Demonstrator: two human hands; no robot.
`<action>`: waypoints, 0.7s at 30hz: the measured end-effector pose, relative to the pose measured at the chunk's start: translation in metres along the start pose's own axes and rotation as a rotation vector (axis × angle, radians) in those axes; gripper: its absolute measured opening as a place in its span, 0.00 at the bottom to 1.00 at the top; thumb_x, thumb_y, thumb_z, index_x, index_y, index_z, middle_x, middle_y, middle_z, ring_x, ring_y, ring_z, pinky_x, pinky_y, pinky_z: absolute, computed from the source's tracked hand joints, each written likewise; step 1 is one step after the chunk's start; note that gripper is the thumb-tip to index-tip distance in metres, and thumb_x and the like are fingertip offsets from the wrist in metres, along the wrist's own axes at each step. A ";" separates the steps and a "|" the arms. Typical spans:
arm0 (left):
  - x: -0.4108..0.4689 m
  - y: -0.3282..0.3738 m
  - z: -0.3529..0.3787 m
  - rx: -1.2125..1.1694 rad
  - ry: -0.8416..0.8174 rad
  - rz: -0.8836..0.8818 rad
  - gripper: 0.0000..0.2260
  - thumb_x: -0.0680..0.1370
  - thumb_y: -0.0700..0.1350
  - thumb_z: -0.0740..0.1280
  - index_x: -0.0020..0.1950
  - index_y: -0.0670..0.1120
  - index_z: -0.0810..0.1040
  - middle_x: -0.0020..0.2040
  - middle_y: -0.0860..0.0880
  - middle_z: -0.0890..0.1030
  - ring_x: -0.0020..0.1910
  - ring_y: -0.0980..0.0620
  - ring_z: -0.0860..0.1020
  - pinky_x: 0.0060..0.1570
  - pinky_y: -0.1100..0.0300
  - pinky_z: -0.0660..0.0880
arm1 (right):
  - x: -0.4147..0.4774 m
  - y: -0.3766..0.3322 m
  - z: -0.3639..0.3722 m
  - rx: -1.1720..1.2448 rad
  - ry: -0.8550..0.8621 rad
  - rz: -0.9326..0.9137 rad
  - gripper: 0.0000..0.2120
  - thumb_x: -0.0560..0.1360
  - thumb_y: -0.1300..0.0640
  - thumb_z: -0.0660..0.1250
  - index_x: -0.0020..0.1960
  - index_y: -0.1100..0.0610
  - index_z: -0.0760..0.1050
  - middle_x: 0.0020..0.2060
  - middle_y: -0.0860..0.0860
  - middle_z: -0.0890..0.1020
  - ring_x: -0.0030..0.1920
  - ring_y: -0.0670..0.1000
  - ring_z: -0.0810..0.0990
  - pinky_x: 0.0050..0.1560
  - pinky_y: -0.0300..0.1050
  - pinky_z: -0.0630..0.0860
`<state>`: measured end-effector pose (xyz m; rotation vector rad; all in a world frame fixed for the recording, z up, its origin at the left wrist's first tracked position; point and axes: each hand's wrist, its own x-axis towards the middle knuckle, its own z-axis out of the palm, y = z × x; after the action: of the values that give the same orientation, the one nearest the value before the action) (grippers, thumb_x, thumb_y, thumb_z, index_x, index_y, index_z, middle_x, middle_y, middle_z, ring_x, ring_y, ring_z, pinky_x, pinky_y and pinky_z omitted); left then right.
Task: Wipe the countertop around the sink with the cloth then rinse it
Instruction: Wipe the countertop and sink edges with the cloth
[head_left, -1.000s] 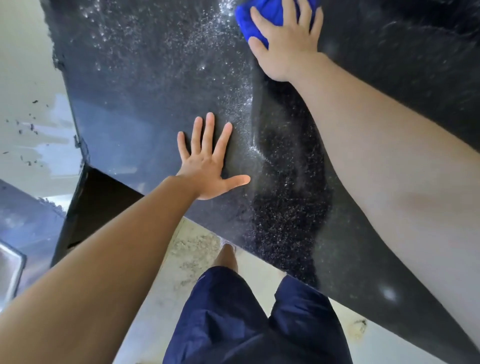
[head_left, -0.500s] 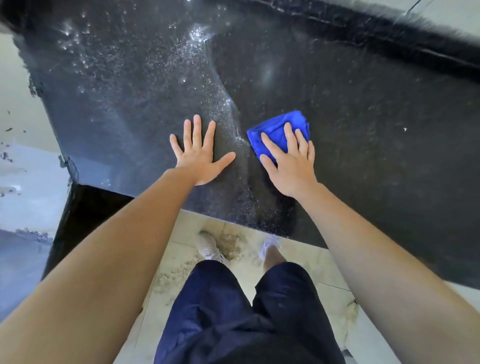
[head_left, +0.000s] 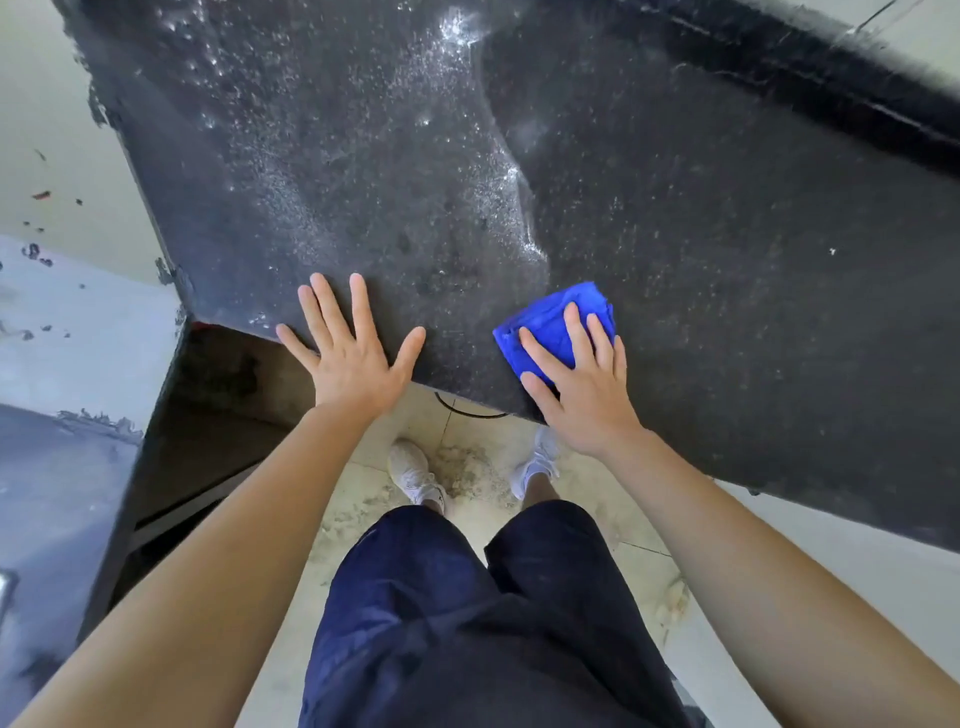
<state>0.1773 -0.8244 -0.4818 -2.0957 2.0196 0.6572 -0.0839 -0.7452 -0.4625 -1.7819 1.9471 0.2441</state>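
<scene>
**Flat hand on blue cloth at the counter's front edge**

The countertop (head_left: 675, 260) is a broad slab of black speckled stone with a straight front edge and a sharp corner at the left; its left half carries a wet, glistening film (head_left: 389, 156) of fine droplets, bounded on the right by a curved bright line, while the right half looks matte and darker; a raised black ledge (head_left: 831, 88) runs along its far side. Below the edge lies a pale tiled floor (head_left: 467, 431), gritty and stained between the feet. Dark navy shorts (head_left: 441, 623) of loose woven fabric fill the lower middle. The left hand (head_left: 353, 358) lies palm down on the stone at the front edge, fingers straight and spread wide, holding nothing. The right hand (head_left: 582, 395) presses flat on the cloth (head_left: 545, 317), fingers straight and slightly parted, thumb out to the side on the stone. The cloth is a bright blue, soft, nappy wad, folded to a rough square; it sits on the countertop just inside the front edge, beside the wet film's right boundary. Two white shoes (head_left: 415, 473) stand on the tiles.
</scene>
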 end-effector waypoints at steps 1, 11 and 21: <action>0.001 0.002 0.001 0.024 -0.015 -0.002 0.39 0.78 0.73 0.42 0.81 0.52 0.36 0.81 0.42 0.35 0.79 0.40 0.33 0.72 0.31 0.36 | 0.018 -0.006 -0.008 0.019 -0.010 0.010 0.24 0.83 0.37 0.48 0.79 0.34 0.54 0.82 0.54 0.43 0.80 0.60 0.42 0.78 0.64 0.42; 0.008 0.003 -0.005 0.067 -0.148 -0.029 0.39 0.76 0.74 0.39 0.79 0.54 0.30 0.78 0.43 0.28 0.77 0.39 0.28 0.72 0.30 0.36 | 0.196 -0.065 -0.089 0.016 -0.064 0.006 0.26 0.82 0.36 0.47 0.79 0.32 0.46 0.81 0.52 0.37 0.80 0.59 0.38 0.78 0.65 0.40; 0.008 0.005 -0.011 0.069 -0.206 -0.055 0.40 0.75 0.75 0.40 0.78 0.55 0.29 0.77 0.45 0.26 0.76 0.41 0.27 0.72 0.31 0.34 | 0.125 -0.041 -0.033 0.019 0.172 -0.127 0.24 0.83 0.38 0.50 0.79 0.38 0.57 0.82 0.56 0.50 0.80 0.61 0.48 0.77 0.65 0.47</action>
<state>0.1747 -0.8365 -0.4749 -1.9487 1.8413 0.7488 -0.0555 -0.8762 -0.4841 -1.9619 1.9331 0.0295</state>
